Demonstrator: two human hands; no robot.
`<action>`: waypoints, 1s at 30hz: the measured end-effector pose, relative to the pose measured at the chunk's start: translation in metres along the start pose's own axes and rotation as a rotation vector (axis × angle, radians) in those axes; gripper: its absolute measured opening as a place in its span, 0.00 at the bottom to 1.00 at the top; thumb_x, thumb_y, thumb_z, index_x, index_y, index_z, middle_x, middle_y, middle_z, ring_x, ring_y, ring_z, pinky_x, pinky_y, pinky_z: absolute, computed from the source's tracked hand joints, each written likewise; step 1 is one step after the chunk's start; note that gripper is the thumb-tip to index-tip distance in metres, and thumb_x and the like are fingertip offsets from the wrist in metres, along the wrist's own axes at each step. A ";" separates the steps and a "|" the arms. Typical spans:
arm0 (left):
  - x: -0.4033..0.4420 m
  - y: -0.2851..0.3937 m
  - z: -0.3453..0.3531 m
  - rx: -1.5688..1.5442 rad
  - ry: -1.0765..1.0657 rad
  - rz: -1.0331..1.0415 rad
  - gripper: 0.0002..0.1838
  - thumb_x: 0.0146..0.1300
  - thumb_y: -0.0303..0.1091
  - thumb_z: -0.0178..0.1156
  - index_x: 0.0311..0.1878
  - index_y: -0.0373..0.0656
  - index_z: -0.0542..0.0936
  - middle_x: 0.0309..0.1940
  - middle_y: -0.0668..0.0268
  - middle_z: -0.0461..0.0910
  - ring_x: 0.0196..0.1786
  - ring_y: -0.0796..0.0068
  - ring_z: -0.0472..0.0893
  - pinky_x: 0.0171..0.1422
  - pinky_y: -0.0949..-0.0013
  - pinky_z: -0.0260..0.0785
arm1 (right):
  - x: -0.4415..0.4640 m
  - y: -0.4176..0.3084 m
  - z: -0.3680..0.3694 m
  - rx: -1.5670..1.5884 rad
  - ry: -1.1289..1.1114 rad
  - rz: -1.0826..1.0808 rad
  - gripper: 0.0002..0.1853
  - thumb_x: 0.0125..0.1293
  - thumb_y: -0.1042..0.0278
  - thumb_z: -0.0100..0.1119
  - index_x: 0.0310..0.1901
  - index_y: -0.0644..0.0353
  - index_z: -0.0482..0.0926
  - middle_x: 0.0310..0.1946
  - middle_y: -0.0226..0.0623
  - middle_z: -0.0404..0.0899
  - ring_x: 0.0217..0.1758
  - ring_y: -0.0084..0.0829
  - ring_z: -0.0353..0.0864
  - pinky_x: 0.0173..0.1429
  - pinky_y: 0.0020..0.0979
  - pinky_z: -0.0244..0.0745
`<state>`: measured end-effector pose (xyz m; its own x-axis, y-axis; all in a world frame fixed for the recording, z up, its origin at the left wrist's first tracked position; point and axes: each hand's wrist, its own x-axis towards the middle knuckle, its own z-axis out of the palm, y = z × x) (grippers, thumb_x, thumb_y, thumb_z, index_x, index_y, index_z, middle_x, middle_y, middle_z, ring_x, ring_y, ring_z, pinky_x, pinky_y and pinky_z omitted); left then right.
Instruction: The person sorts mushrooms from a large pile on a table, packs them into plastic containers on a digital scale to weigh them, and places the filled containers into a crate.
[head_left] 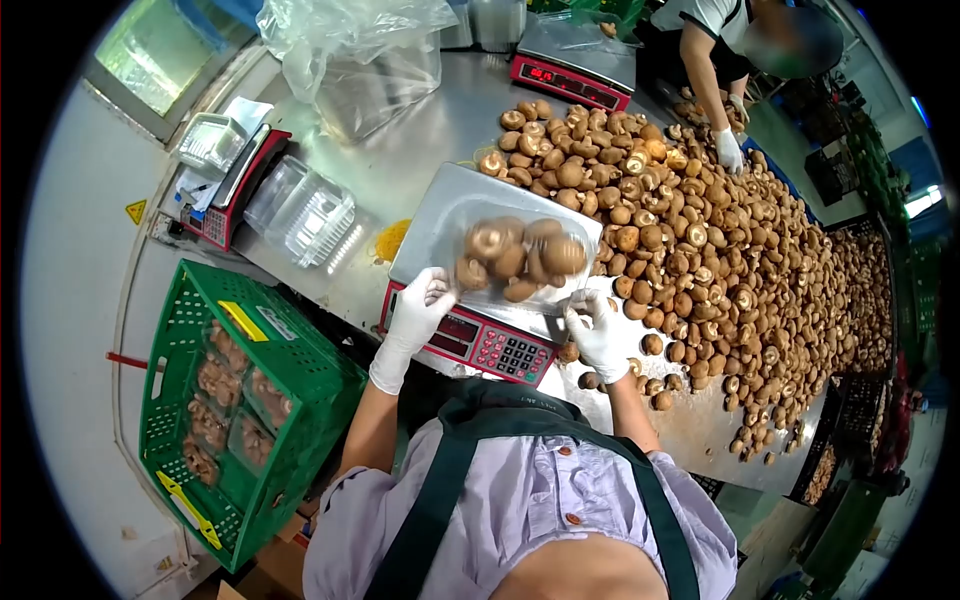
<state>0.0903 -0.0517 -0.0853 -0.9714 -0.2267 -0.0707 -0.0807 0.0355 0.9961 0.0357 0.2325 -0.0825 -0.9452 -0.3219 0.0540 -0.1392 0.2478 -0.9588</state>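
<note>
A clear plastic tray (488, 298) of brown mushrooms (508, 258) sits over the metal pan (432, 212) of a red digital scale (490, 340); the mushrooms look slightly blurred. At the tray's near left corner, my left hand (421, 306), in a white glove, has its fingers pinched on the rim. My right hand (597, 332), gloved too, pinches the near right corner with curled fingers. Just beyond my right hand begins a large heap of loose mushrooms (690, 250).
Left stands a green crate (270, 325) with several packed trays. Empty clear trays (300, 215), a second red scale (236, 190) and a plastic bag (385, 85) lie beyond. Another scale (575, 65) is at the back. A co-worker's gloved hand (728, 150) touches the heap.
</note>
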 end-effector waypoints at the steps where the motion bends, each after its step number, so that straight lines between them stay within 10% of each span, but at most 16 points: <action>1: -0.002 0.009 0.002 0.131 -0.020 0.075 0.12 0.61 0.24 0.57 0.48 0.34 0.72 0.33 0.61 0.81 0.36 0.76 0.82 0.41 0.74 0.75 | 0.002 -0.031 -0.007 -0.197 0.008 -0.103 0.06 0.60 0.76 0.61 0.39 0.62 0.75 0.36 0.37 0.81 0.42 0.27 0.82 0.45 0.27 0.75; 5: -0.007 0.032 0.003 0.491 0.010 0.458 0.21 0.52 0.24 0.64 0.51 0.40 0.74 0.48 0.58 0.80 0.49 0.55 0.80 0.52 0.66 0.73 | 0.017 -0.036 -0.018 -0.519 0.075 -0.632 0.17 0.47 0.85 0.64 0.40 0.59 0.80 0.35 0.43 0.82 0.41 0.44 0.83 0.46 0.34 0.79; 11: -0.009 0.025 -0.008 0.602 0.070 0.668 0.21 0.54 0.20 0.59 0.54 0.42 0.73 0.53 0.57 0.78 0.54 0.61 0.79 0.57 0.66 0.72 | 0.025 -0.045 -0.010 -0.510 0.157 -0.844 0.19 0.45 0.91 0.60 0.39 0.58 0.80 0.35 0.42 0.82 0.39 0.41 0.83 0.41 0.33 0.79; 15: -0.012 0.011 -0.009 -0.538 0.027 -0.097 0.27 0.54 0.27 0.65 0.59 0.37 0.71 0.60 0.59 0.72 0.61 0.67 0.72 0.65 0.63 0.65 | 0.015 -0.042 -0.006 -0.457 0.034 -0.529 0.15 0.48 0.84 0.60 0.39 0.59 0.82 0.41 0.43 0.81 0.39 0.39 0.82 0.43 0.32 0.76; 21: -0.050 0.012 0.004 -0.750 -0.254 0.153 0.41 0.51 0.31 0.67 0.69 0.39 0.61 0.63 0.61 0.68 0.65 0.68 0.68 0.69 0.65 0.60 | -0.014 -0.009 0.023 -0.201 -0.439 0.007 0.27 0.51 0.61 0.72 0.52 0.62 0.77 0.48 0.41 0.79 0.51 0.35 0.78 0.58 0.35 0.73; 23: -0.059 0.017 0.018 -1.263 -0.172 -0.001 0.38 0.56 0.30 0.62 0.70 0.43 0.59 0.62 0.63 0.68 0.65 0.69 0.67 0.72 0.65 0.56 | -0.013 -0.054 0.045 0.048 -0.491 0.154 0.24 0.52 0.62 0.73 0.49 0.64 0.79 0.41 0.36 0.83 0.42 0.29 0.82 0.49 0.30 0.77; 26: -0.061 0.035 -0.005 -1.082 0.252 0.077 0.29 0.60 0.37 0.60 0.64 0.40 0.68 0.55 0.63 0.74 0.55 0.71 0.75 0.60 0.64 0.69 | -0.008 -0.057 0.057 -0.113 -0.673 0.001 0.13 0.56 0.72 0.70 0.42 0.65 0.82 0.29 0.29 0.83 0.30 0.19 0.78 0.36 0.24 0.75; 30: -0.124 0.107 -0.112 -0.403 0.802 0.139 0.16 0.60 0.37 0.57 0.47 0.38 0.79 0.40 0.66 0.80 0.40 0.76 0.80 0.48 0.73 0.71 | -0.002 -0.061 0.056 -0.080 -0.640 -0.066 0.08 0.63 0.72 0.61 0.42 0.64 0.81 0.33 0.33 0.83 0.36 0.20 0.80 0.45 0.24 0.76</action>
<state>0.2271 -0.1292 0.0355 -0.5078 -0.8605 -0.0408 0.2562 -0.1960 0.9465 0.0623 0.1672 -0.0395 -0.5743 -0.8139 -0.0885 -0.2360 0.2681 -0.9341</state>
